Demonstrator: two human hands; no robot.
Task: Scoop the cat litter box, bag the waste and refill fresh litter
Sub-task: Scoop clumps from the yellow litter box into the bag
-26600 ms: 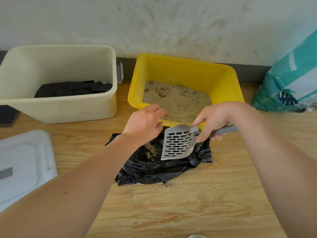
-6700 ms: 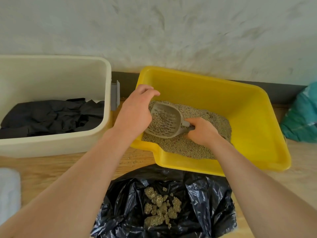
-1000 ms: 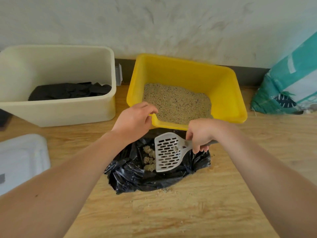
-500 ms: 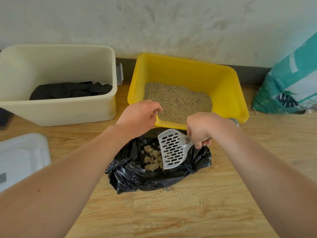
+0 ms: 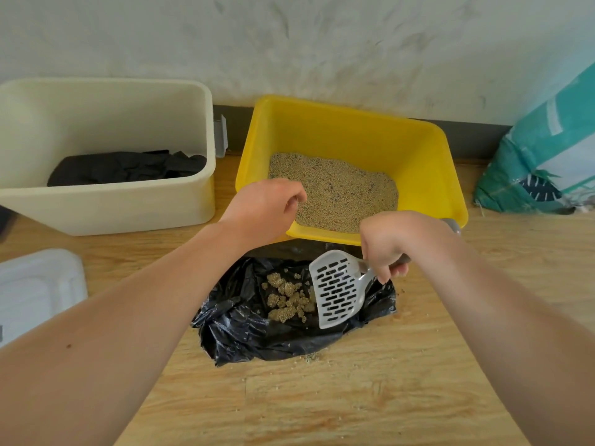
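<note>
- Right hand (image 5: 386,243) grips slotted white scoop (image 5: 338,291) by its grey handle, blade tilted down over black bag (image 5: 244,317).
- Bag lies against yellow litter box (image 5: 354,130) near edge, tan clumps (image 5: 288,297) inside.
- Left hand (image 5: 264,207) curled at box's near-left corner; grasp unclear.

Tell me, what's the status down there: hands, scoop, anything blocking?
Right hand grips scoop, tilted over black bag. Left hand loosely curled over yellow litter box corner, empty. Clumps in bag; nothing blocking.
</note>
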